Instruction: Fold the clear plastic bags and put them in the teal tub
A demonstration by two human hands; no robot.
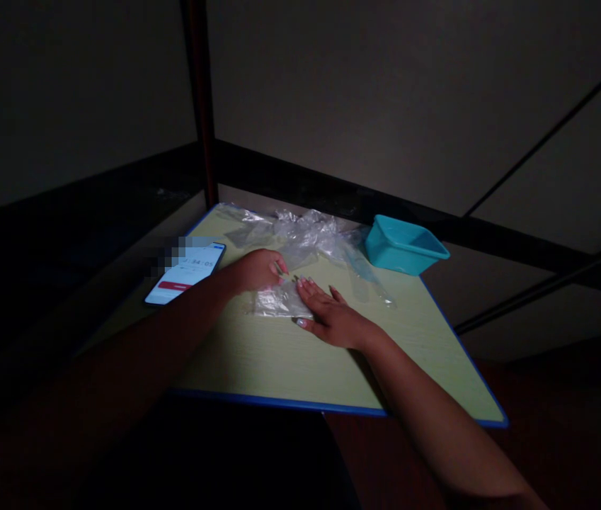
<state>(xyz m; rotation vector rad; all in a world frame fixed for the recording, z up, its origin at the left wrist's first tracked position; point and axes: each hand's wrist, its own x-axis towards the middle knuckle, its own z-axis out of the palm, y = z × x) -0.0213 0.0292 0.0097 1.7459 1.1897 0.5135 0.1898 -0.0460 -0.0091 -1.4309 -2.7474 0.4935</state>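
A small clear plastic bag (277, 303) lies flat on the table, glossy with reflections. At its upper left edge my left hand (258, 270) is closed, its curled fingers gripping the film; the exact hold is partly hidden by the hand. My right hand (335, 317) rests on the bag's right side with fingers stretched out and pressing flat, thumb apart. The fingertips of both hands are close together near the bag's top edge. Just beyond them spreads a crumpled heap of clear plastic bags (305, 234).
The light-topped table (289, 361) has a blue rim. A turquoise plastic basket (403, 246) stands at its far right edge. To the left lies a lit phone (188, 273) showing a timer. Walls rise behind the table, and the room is dim.
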